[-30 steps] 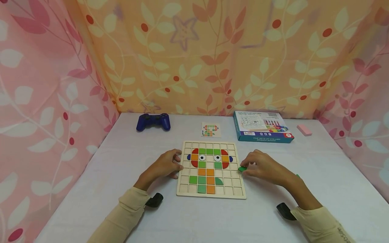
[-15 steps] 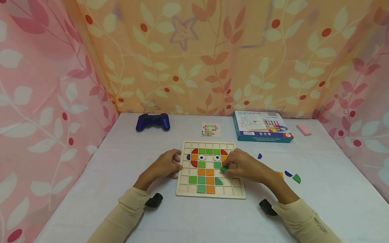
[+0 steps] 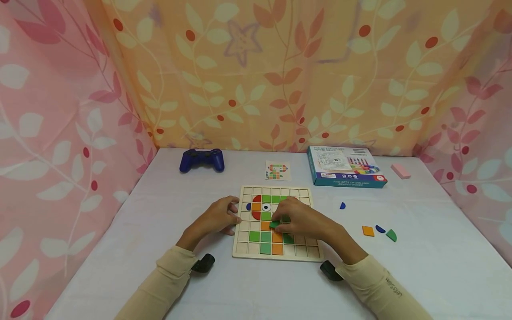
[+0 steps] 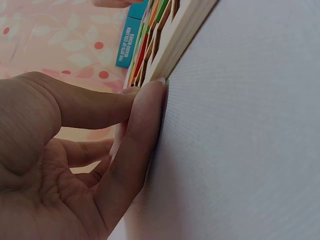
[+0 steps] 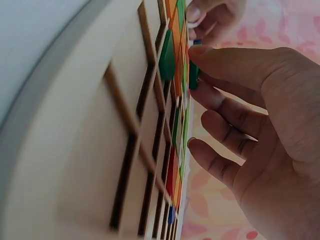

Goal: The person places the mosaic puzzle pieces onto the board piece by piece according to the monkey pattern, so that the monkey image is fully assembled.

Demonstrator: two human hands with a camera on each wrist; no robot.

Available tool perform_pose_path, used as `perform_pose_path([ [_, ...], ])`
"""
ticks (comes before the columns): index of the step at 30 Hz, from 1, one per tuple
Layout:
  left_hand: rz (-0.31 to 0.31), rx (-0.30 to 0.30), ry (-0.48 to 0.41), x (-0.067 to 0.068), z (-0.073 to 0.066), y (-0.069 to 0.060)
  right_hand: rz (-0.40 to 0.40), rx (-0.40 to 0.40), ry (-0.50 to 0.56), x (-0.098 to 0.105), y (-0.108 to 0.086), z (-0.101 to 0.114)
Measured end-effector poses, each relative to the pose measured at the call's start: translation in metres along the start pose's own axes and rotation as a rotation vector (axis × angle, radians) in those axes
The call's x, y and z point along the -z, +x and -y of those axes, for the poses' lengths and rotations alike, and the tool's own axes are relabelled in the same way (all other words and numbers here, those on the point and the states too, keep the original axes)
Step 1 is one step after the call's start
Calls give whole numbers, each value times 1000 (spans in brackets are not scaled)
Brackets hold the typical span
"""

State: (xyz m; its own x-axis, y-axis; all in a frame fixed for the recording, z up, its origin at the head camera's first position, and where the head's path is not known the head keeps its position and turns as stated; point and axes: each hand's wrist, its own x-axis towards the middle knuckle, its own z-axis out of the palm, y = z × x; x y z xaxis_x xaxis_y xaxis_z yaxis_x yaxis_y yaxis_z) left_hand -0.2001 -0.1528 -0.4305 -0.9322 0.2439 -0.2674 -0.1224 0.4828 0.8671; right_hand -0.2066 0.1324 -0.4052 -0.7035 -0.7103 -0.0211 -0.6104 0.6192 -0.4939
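A wooden grid board [image 3: 308,249] lies on the table, with coloured tiles forming a figure with two eyes. My left hand [image 3: 219,215] holds the board's left edge with bent fingers; in the left wrist view, its fingertips [image 4: 150,92] meet the edge. Over the middle of the board, my right hand [image 3: 302,218] pinches a green rounded tile [image 3: 274,225] between thumb and fingers. In the right wrist view that tile [image 5: 193,75] is held above the board, apart from it. The right hand hides the right part of the figure. Another green quarter-round tile [image 3: 288,238] sits in the grid.
To the right lie an orange square tile [image 3: 368,231], a blue half-round tile [image 3: 380,229], a green quarter-round tile [image 3: 391,235] and another blue piece [image 3: 342,206]. Behind are a pattern card [image 3: 278,170], a box [image 3: 346,166], a pink block [image 3: 400,171] and a blue game controller [image 3: 202,160].
My right hand has carried the green tile leftward from beside the board's right edge to above its middle. Loose tiles on the right have come into sight. My left hand stays put.
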Motion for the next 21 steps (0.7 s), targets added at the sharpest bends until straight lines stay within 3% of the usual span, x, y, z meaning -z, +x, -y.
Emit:
perform_pose_path([
  [11,13,1,-13,3,-1,-1,13,108,-61,-10,25,18],
  [21,17,6,-16,3,1,1,40,79,-57,-19,37,26],
])
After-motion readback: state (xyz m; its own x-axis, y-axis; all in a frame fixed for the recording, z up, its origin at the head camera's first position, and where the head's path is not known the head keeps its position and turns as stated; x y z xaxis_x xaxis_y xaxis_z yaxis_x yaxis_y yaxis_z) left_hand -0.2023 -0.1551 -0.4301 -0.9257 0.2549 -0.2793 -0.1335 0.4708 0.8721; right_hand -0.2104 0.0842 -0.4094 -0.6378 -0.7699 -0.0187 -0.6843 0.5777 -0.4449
